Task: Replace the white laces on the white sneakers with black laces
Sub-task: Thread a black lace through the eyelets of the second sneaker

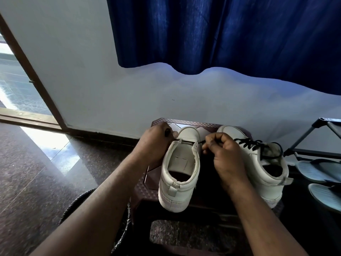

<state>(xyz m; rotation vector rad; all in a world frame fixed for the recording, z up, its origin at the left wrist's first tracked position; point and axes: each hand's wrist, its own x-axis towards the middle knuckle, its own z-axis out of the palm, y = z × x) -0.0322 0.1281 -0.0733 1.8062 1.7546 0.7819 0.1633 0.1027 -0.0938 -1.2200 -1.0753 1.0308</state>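
Forearms reach in from the bottom edge toward a brown plastic stool (145, 183), which raises the pair of white sneakers to working height, heels toward the person and toes toward the wall.

The nearer sneaker (180, 182) stands on the person's left with its tongue bare and its eyelets almost all open. A black lace (167, 133) seems to cross only the row nearest the toe. The left hand (156, 143) curls round one end of it beside the toe cap. The right hand (224, 154) pinches the other end between thumb and fingertips on the opposite side. Probably the two ends are pulled apart like this to even their lengths before the crossings begin.

Just beside it on the right stands the second sneaker (265, 174), with its own black lacing (249, 143) already criss-crossed up the front. So, by my reckoning, about half the job is done. No white laces are in view.

Farther right, grey slippers (321, 170) lie on a shoe rack (304, 137). Behind everything is a pale wall (129, 89), and a blue curtain (221, 34) hangs above it.
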